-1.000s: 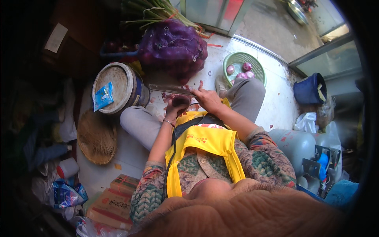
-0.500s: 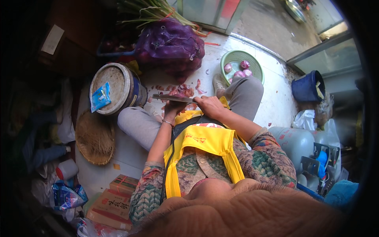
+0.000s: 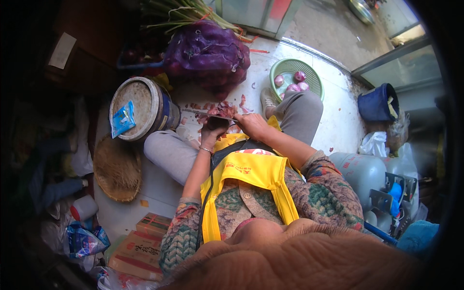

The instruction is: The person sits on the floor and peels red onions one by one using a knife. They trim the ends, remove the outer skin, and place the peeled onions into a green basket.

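Note:
My right hand [image 3: 253, 127] is closed round the handle of a knife [image 3: 199, 113], whose wide blade points left and shows nearly edge-on. Just below the blade, my left hand [image 3: 211, 137] is closed on a dark red onion [image 3: 217, 123], partly hidden by the knife and fingers. The blade lies over the onion; whether it cuts in, I cannot tell. Red onion skins [image 3: 225, 109] are scattered on the floor beyond my hands. A green plastic basket [image 3: 316, 82] holding several peeled purple onions [image 3: 299, 76] stands by my right foot.
A purple mesh sack [image 3: 208, 53] of onions sits ahead, with long green stalks [image 3: 193, 10] behind it. To the left are a lidded bucket [image 3: 140, 99] and a round woven basket [image 3: 116, 169]. At right stand a blue bucket [image 3: 374, 106] and a grey gas cylinder [image 3: 360, 171].
The knife has tilted, its tip lifting away and its blade turning nearly edge-on. My right hand has shifted slightly left, and more of the onion shows in my left hand.

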`<state>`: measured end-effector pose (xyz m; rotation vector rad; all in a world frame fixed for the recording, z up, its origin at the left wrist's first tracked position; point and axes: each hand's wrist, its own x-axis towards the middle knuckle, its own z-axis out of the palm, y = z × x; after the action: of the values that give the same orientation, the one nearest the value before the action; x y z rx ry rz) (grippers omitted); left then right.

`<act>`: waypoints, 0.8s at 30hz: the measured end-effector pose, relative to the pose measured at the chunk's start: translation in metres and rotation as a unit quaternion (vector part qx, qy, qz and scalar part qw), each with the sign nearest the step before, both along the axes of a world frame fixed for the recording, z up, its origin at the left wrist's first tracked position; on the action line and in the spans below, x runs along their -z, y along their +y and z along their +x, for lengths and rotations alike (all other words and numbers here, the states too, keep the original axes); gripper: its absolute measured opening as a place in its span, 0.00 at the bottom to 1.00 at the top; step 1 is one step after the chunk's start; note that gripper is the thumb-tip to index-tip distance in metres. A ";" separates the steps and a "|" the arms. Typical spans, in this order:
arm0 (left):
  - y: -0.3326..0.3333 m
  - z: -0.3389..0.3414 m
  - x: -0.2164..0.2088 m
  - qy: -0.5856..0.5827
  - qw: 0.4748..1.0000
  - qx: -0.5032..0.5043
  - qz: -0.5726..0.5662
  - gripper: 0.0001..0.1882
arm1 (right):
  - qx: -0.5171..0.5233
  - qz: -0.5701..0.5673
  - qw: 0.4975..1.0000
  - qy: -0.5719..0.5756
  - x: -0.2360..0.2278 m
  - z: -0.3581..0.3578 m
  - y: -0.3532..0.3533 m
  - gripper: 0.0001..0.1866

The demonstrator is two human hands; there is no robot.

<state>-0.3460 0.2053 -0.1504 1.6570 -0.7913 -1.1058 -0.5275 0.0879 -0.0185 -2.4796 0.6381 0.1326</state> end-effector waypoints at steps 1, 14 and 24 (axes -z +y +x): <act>0.003 0.002 0.011 -0.070 0.997 0.009 -0.031 0.23 | 0.006 0.001 1.000 -0.005 0.000 0.001 0.001 0.09; 0.008 0.005 -0.037 0.090 0.996 -0.005 -0.009 0.27 | 0.002 -0.052 0.995 -0.086 0.007 0.006 0.003 0.10; 0.010 0.005 -0.052 0.220 0.973 0.014 -0.064 0.29 | -0.001 -0.017 1.000 0.010 0.002 0.013 -0.003 0.20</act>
<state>-0.3408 0.2156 -0.0985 1.2308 -0.5835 -1.3504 -0.5145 0.0854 -0.0208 -2.5152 0.6526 0.1487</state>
